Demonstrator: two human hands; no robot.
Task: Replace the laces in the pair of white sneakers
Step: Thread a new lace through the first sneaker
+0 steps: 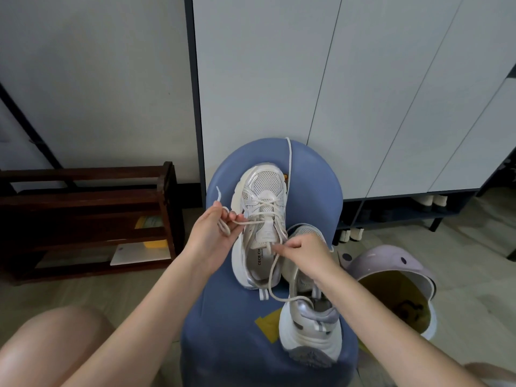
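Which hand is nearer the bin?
Right. The right hand pinches lace at the sneaker's tongue, beside the bin; the left hand is across the sneaker.

The right hand [303,254] hides much of the second sneaker [310,331]; insole lettering is partly covered.

Pale cabinet doors [363,79] behind, dark wooden rack [83,208] left, tiled floor [474,247].

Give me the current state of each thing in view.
Left hand: grips a loop of lace.
Right hand: fingers pinch the lace by the tongue.
Upright sneaker: on the blue stool, partly laced.
Second sneaker: on the stool, tipped.
Purple bin: lid open.
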